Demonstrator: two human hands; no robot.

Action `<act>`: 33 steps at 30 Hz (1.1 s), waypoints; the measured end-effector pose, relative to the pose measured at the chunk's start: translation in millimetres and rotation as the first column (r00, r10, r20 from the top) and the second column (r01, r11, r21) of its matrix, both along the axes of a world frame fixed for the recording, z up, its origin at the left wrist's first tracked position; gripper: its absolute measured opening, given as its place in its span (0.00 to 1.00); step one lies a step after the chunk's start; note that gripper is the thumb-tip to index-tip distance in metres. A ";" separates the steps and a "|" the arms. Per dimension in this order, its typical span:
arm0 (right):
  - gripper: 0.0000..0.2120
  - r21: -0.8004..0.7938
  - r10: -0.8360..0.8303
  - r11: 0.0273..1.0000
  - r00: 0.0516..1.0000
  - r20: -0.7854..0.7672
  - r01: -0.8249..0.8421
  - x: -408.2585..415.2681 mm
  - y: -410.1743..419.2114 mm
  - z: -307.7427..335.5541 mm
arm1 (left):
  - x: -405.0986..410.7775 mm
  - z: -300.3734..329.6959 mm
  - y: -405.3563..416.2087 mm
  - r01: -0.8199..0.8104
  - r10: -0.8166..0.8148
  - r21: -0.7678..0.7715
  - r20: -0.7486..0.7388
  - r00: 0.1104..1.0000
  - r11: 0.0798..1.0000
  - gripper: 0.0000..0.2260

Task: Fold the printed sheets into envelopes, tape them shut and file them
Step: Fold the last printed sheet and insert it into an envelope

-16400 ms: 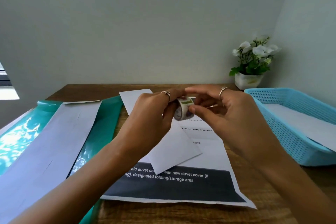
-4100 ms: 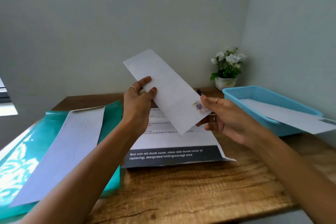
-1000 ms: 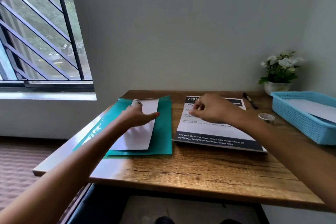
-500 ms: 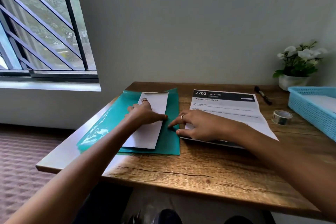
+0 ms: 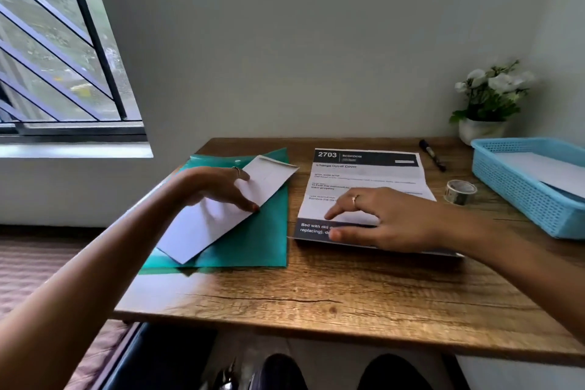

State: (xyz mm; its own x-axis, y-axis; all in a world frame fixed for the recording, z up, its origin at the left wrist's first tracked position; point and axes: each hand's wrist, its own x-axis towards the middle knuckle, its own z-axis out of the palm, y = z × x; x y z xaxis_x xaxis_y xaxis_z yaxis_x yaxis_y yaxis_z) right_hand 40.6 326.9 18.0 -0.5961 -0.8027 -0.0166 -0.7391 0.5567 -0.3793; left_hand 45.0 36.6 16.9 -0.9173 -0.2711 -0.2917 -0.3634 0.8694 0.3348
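our left hand [image 5: 221, 188] holds a white folded envelope [image 5: 218, 215] askew over the teal folder [image 5: 262, 241]; our right hand [image 5: 380, 222] rests on the printed sheet [image 5: 367, 174]; tape roll [image 5: 460, 191] and blue basket [image 5: 519, 196] sit right.

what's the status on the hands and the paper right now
Left hand holds white folded envelope, tilted over green folder. Right hand open, resting on printed sheet. Tape roll idle beside blue basket. Nothing in the way.
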 end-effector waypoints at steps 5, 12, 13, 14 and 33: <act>0.11 0.051 0.063 0.997 0.993 -0.104 -0.058 0.0 22.5 7.1 | -11.1 16.4 22.1 0.028 -0.021 0.067 -0.099 0.995 0.997 0.34; 0.05 0.009 0.106 0.994 0.994 -0.013 -0.106 8.5 34.4 20.4 | -40.8 29.5 73.6 0.169 -0.167 0.018 -0.080 0.983 0.985 0.32; 0.05 -0.009 0.084 0.996 0.996 -0.016 -0.084 2.7 34.3 25.0 | -44.6 30.1 80.8 0.178 -0.175 0.030 -0.065 0.982 0.984 0.31; 0.06 -0.013 0.056 0.998 0.998 -0.018 -0.057 -4.4 33.2 30.0 | -48.6 30.1 87.0 0.186 -0.183 0.049 -0.057 0.981 0.981 0.30; 0.06 0.120 0.140 0.983 0.990 0.030 -0.142 32.3 43.9 32.7 | -74.4 1.6 114.4 0.165 -0.149 0.022 -0.312 0.938 0.986 0.31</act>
